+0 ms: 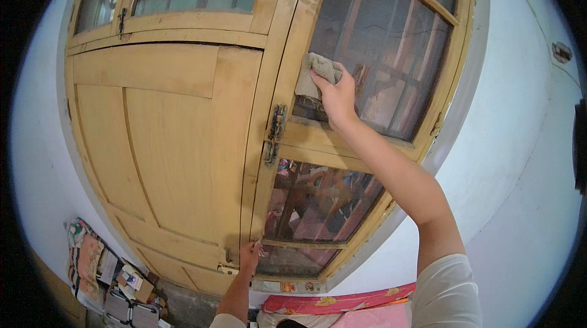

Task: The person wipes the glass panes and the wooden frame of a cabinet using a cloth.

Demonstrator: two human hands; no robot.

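Observation:
My right hand point(338, 94) grips a folded grey-beige cloth point(316, 69), holding it against the lower left part of the upper glass pane point(385, 39) and its wooden stile. Lower down, my left hand point(250, 254) is at the bottom of the yellow wooden window frame point(259, 218), beside the door's edge; its fingers are bent around something small and pinkish that I cannot make out. Dark metal bolts point(276, 122) sit on the frame between the upper and lower panes. The panelled wooden door point(179, 144) stands to the left.
Below the window lies a red floral fabric point(316, 303) over pink bedding point(376, 316). At the lower left are a folding stool point(130, 309), cardboard boxes point(137, 286) and a stack of cloths point(87, 254). A wall switch or socket point(561, 52) is at the right.

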